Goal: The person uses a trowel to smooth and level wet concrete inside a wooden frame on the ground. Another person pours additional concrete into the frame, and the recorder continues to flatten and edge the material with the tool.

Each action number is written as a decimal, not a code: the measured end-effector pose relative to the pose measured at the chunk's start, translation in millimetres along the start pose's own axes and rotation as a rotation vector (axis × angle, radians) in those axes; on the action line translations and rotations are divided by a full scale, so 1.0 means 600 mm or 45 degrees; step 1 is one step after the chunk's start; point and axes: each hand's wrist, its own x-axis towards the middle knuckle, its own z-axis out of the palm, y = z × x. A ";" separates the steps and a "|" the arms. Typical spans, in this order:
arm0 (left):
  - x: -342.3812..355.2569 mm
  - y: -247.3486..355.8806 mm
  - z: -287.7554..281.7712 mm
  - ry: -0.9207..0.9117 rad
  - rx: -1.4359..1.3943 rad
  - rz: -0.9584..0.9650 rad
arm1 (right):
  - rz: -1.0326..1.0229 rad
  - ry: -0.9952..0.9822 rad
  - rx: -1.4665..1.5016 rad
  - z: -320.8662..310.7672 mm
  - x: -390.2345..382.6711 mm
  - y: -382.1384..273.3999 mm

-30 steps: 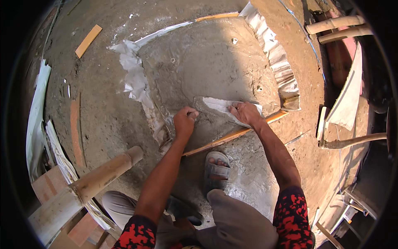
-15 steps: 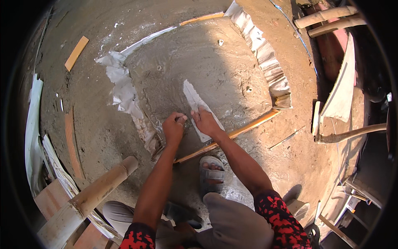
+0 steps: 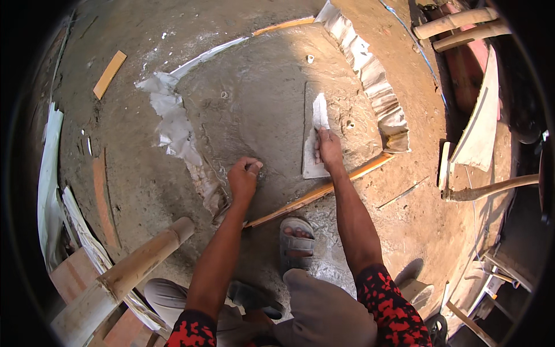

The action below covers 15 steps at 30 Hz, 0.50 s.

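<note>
Wet grey concrete (image 3: 260, 98) fills a four-sided form on the ground. My right hand (image 3: 329, 150) is wrapped round the grip of a long flat float (image 3: 310, 127), which lies on the concrete in the right half of the form. Sunlight falls on part of the float's top. My left hand (image 3: 243, 178) is closed low over the left near part of the concrete, thumb against curled fingers; whether anything is in it cannot be made out. Small pale round pipe stubs (image 3: 310, 59) poke up out of the concrete.
Crumpled pale sheeting (image 3: 170, 115) edges the form's left side, more sheeting (image 3: 370, 72) its right. A wooden strip (image 3: 312, 196) runs along the near edge, beside my sandalled foot (image 3: 296, 243). A thick bamboo pole (image 3: 141, 254) lies lower left; a wooden handle (image 3: 497, 186) juts in at right.
My right hand has swept the float right and slightly away from me across the concrete, turning it more upright in view. My left hand has stayed nearly in place.
</note>
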 end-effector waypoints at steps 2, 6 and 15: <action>0.001 0.000 0.006 0.009 0.007 0.036 | -0.045 -0.080 0.095 0.023 -0.003 -0.008; -0.004 0.008 0.018 -0.002 0.013 0.042 | -0.415 -0.165 -0.572 0.095 -0.013 -0.005; -0.004 0.002 0.003 0.015 -0.054 -0.009 | -0.245 0.046 -0.400 0.005 0.064 -0.084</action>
